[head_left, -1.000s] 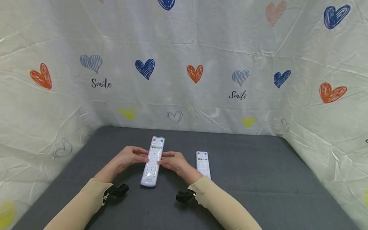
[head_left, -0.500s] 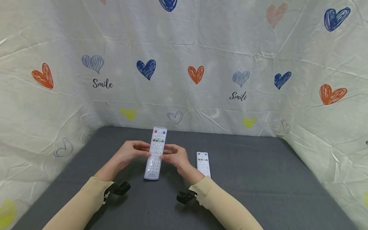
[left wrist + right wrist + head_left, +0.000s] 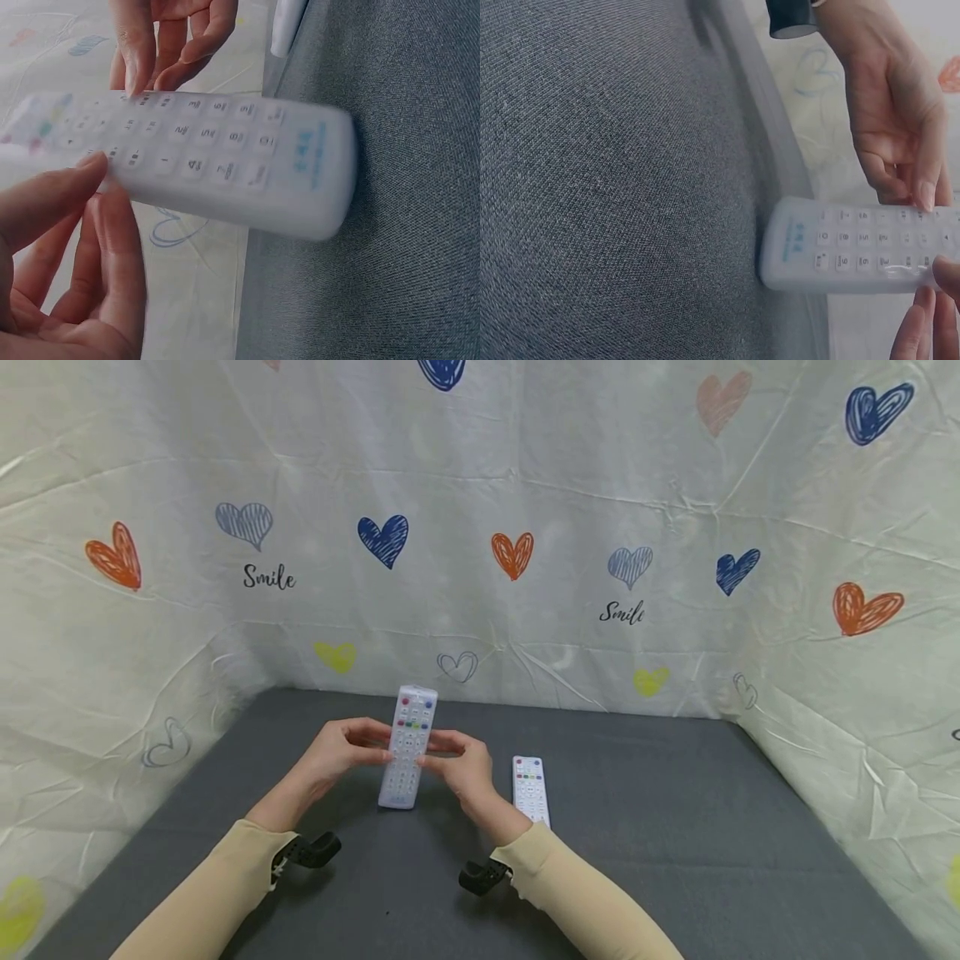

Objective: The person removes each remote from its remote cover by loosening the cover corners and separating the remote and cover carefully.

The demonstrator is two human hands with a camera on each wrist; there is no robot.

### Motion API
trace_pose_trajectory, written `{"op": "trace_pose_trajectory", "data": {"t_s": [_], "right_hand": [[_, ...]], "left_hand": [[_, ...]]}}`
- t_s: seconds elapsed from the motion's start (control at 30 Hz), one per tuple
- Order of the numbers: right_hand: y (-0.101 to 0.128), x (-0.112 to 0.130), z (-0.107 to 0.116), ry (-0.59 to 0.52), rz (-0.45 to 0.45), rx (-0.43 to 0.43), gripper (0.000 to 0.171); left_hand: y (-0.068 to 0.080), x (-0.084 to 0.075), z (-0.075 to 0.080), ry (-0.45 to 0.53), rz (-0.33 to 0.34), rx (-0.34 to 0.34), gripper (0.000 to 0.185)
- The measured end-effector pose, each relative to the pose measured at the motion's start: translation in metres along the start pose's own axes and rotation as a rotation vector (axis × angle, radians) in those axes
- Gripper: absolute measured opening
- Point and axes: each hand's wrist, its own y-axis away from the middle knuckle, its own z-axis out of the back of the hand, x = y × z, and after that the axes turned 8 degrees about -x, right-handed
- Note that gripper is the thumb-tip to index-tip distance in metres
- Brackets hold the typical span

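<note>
Above desk (image 3: 675,827) centre, left hand (image 3: 341,758) and right hand (image 3: 465,766) pinched remote (image 3: 406,746) by long edges, keypad exposed; spare remote (image 3: 530,787) right.

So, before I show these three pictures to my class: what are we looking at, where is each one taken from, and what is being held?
There is no machine here: a person works with two bare hands and wears three cameras. The wide picture comes from a camera on the head, looking down at a grey table walled in by a heart-printed cloth. The other two come from small cameras strapped to each wrist, so they show the same thing very close.

The left hand and right hand hold a long white remote control between their fingertips, one hand on each long edge. It is tilted up off the table, buttons towards the person. It looks wrapped in clear film, though that is hard to confirm. A second white remote lies flat on the table beside the right hand, untouched.
</note>
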Motion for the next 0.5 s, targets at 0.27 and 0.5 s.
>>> {"op": "trace_pose_trajectory", "data": {"t_s": [0.27,0.5], "right_hand": [[0.0016,-0.0003,0.0017,0.024,0.074,-0.035,0.027],[0.0015,-0.0038,0.0052,0.021,0.096,-0.030,0.023]], "left_hand": [[-0.0007,0.0018,-0.0003,0.049,-0.051,0.033,0.037],[0.0002,0.0037,-0.0024,0.071,-0.072,0.048,0.034]]}}
